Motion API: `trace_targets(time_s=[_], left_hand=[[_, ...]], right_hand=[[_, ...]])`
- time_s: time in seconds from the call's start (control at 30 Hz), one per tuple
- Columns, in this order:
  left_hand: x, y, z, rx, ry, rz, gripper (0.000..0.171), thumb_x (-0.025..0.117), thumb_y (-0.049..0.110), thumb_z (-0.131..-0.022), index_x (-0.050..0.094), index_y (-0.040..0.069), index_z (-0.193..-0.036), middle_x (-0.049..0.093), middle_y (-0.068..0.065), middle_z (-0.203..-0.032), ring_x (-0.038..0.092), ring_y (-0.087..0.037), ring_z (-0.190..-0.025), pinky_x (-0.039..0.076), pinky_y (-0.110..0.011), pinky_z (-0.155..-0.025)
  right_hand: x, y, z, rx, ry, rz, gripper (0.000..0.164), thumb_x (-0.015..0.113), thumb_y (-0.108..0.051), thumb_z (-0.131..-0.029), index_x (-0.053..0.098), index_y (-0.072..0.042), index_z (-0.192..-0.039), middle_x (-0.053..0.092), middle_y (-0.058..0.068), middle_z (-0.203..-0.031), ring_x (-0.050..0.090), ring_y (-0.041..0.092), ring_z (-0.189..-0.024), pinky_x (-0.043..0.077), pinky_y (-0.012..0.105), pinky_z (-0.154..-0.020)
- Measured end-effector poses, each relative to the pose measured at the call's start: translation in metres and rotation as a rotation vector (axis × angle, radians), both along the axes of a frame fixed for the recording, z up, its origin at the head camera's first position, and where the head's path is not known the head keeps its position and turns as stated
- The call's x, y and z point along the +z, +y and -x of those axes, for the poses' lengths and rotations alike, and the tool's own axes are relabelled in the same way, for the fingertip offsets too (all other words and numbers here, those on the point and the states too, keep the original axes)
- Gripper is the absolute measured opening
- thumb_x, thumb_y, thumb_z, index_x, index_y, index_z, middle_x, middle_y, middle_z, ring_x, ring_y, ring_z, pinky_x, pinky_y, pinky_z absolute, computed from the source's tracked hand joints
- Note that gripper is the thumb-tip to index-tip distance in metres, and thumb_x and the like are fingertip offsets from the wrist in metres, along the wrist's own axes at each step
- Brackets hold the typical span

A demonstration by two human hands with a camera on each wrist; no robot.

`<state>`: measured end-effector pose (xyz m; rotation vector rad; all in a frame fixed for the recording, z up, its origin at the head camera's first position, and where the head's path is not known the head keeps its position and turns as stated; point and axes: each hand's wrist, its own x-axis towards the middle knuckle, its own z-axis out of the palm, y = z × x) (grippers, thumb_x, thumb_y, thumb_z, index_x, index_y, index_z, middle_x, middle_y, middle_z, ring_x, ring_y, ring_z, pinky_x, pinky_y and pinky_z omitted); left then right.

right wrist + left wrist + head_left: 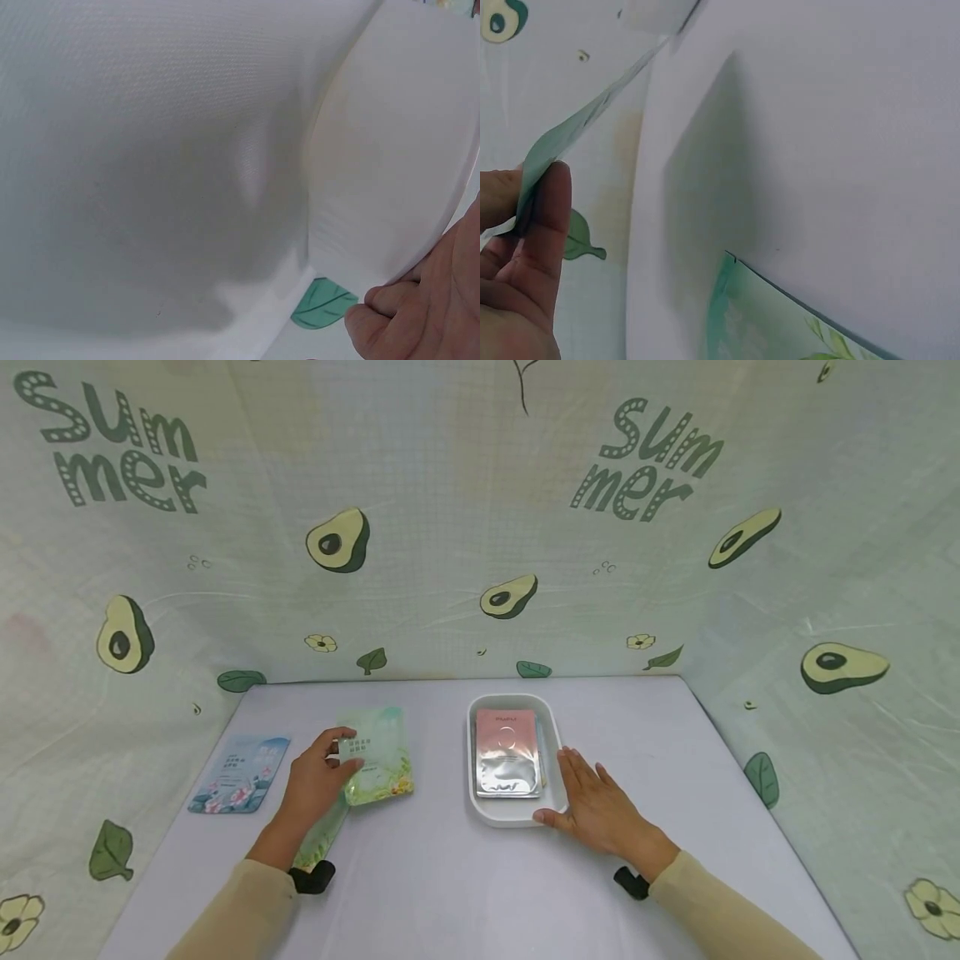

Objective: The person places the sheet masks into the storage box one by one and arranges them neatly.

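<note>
My left hand [313, 785] pinches the left edge of a pale green sheet-mask packet [381, 756] printed with yellow flowers. In the left wrist view, thumb and fingers grip that packet [562, 139] edge-on, raised off the table with its shadow below. A second green packet [321, 839] lies partly under my left forearm and hand. The right hand [600, 810] rests against the right side of a white tray [480, 814], fingers straight along the rim and thumb at its near corner. Inside the tray lies a pink and silver packet [507, 752], on top of other packets mostly hidden.
A blue packet with pink flowers [240, 774] lies at the table's left edge. The white-covered table [450, 893] meets a hanging avocado-print cloth [420, 610] at the back and sides.
</note>
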<state>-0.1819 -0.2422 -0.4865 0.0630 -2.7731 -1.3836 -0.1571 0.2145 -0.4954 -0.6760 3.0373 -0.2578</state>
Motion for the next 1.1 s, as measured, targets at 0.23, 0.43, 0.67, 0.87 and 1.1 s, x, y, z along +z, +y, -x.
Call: trace_targets(time_s=[0.23, 0.43, 0.67, 0.87, 1.1], left_hand=[[0.010, 0.004, 0.003, -0.004, -0.037, -0.084, 0.049, 0.073, 0.022, -0.102, 0.055, 0.017, -0.147, 0.059, -0.020, -0.137, 0.066, -0.028, -0.100, 0.053, -0.031, -0.073], [0.011, 0.017, 0.012, -0.025, -0.060, -0.182, 0.049, 0.074, 0.019, -0.101, 0.056, 0.016, -0.146, 0.065, -0.018, -0.131, 0.069, -0.022, -0.095, 0.059, -0.034, -0.076], [0.018, 0.059, 0.026, -0.072, -0.065, -0.238, 0.044, 0.077, 0.016, -0.098, 0.062, 0.016, -0.139, 0.067, -0.015, -0.125, 0.066, -0.021, -0.092, 0.058, -0.034, -0.076], [0.023, 0.108, 0.042, -0.136, -0.065, -0.301, 0.041, 0.080, 0.012, -0.095, 0.066, 0.014, -0.133, 0.066, -0.013, -0.119, 0.063, -0.024, -0.095, 0.058, -0.032, -0.073], [0.017, 0.154, 0.058, -0.158, -0.071, -0.216, 0.028, 0.081, 0.013, -0.094, 0.074, 0.018, -0.120, 0.062, -0.010, -0.118, 0.060, -0.022, -0.093, 0.057, -0.029, -0.071]], right_hand=[[0.002, -0.001, 0.000, 0.003, 0.002, -0.007, 0.110, 0.053, -0.075, -0.098, 0.027, 0.012, -0.161, 0.030, 0.030, -0.168, 0.031, 0.042, -0.157, 0.031, 0.064, -0.122], [0.002, -0.001, 0.001, 0.002, 0.000, -0.012, 0.111, 0.051, -0.076, -0.098, 0.026, 0.011, -0.161, 0.029, 0.030, -0.168, 0.031, 0.041, -0.157, 0.031, 0.064, -0.122], [0.003, 0.001, 0.000, -0.004, -0.015, -0.023, 0.110, 0.050, -0.076, -0.099, 0.024, 0.011, -0.162, 0.028, 0.030, -0.169, 0.029, 0.042, -0.158, 0.030, 0.064, -0.123], [0.002, 0.002, 0.001, 0.000, -0.011, -0.037, 0.110, 0.049, -0.077, -0.099, 0.025, 0.011, -0.162, 0.027, 0.030, -0.169, 0.029, 0.042, -0.158, 0.030, 0.064, -0.123], [-0.001, 0.001, 0.001, -0.007, -0.017, -0.022, 0.114, 0.049, -0.079, -0.097, 0.023, 0.010, -0.163, 0.027, 0.030, -0.169, 0.029, 0.042, -0.158, 0.030, 0.064, -0.123]])
